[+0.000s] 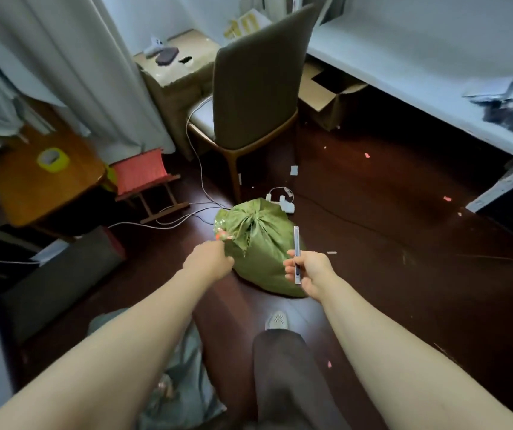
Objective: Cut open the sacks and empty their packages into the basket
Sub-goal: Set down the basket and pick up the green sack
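Note:
A green woven sack (259, 243), knotted shut at its top, stands on the dark wooden floor in the middle of the view. My left hand (210, 260) grips the sack's left side, just below a red tag. My right hand (306, 270) holds a slim silver utility knife (296, 254) upright beside the sack's right side, its blade end pointing up. No basket can be made out.
A grey chair (255, 88) stands behind the sack, with white cables and a power strip (281, 201) on the floor between them. A red stool (143, 178) and an orange table with yellow tape (52, 159) are at left. A white bed (419, 72) fills the right. My foot (276, 319) is close to the sack.

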Motion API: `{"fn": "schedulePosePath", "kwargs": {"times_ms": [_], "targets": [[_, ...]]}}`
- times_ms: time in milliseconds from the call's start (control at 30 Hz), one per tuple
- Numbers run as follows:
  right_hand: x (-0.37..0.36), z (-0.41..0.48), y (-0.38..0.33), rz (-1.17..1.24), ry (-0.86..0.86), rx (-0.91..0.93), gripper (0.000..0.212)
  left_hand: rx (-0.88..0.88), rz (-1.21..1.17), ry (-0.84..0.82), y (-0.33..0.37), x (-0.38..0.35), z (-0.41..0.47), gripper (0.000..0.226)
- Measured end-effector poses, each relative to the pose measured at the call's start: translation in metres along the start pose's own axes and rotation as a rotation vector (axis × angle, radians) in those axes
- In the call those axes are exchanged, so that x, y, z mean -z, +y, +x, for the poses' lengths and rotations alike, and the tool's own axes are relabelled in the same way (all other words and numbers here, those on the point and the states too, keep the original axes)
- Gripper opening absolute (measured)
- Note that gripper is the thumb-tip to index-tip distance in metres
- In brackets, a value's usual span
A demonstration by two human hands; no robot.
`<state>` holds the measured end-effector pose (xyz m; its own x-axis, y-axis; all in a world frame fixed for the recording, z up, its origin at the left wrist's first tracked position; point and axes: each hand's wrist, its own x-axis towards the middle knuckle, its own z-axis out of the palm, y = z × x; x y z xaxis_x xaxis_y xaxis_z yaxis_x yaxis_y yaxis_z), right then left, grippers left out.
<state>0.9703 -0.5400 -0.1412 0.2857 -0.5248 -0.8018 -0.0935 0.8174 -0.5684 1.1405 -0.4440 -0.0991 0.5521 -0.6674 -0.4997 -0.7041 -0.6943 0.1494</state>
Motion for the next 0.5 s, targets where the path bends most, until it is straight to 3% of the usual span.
{"fn": "schedulePosePath", "kwargs": {"times_ms": [233,367,500], "targets": [[-0.043,0.088,-0.084,0.045,0.041,-0.097,0.025,0.008,0.024,-0.025,0.023,0.069,0.106,0.037],[-0.054,0.120,-0.121,0.044,0.095,-0.124,0.024,-0.019,0.061,-0.076,0.037,0.093,0.166,0.014],[-0.052,0.152,-0.147,0.090,0.179,-0.136,0.018,-0.107,0.117,-0.109,0.059,0.108,0.224,0.026]]}}
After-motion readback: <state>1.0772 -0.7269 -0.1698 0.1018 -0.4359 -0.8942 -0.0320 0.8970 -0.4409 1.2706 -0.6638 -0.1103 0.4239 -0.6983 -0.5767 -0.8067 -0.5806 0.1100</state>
